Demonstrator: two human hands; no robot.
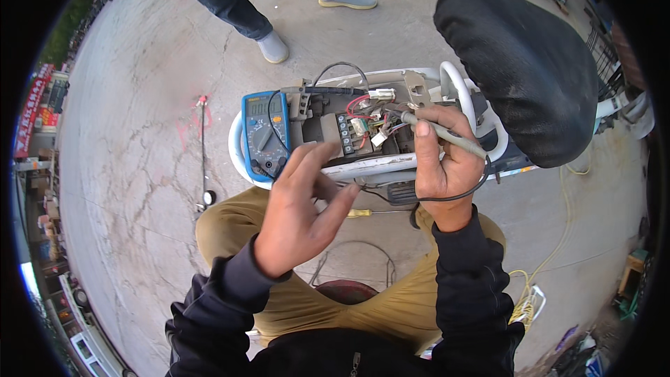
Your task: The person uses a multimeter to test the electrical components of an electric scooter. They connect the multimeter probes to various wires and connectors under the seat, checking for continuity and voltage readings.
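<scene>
My right hand (447, 178) grips a worn grey test probe (457, 139), its tip pointing into a bundle of wires and connectors (380, 126). The probe's dark lead loops past my wrist. My left hand (296, 213) holds nothing, thumb and fingers apart, just below a blue multimeter (265, 136) with a lit display. The meter lies at the left end of an opened vehicle compartment, inside its white tube frame (377, 165). A second, black probe (328, 90) rests along the far side. A black terminal block (345, 134) sits beside the wires; the probe tip's exact contact is unclear.
A black padded seat (520, 73) juts up at the right. Across from me stands a person in jeans and pale shoes (272, 47). A yellow-handled screwdriver (360, 213) lies on the concrete near my knees. A gauge (209, 197) is at left, a yellow cord (527, 293) at right.
</scene>
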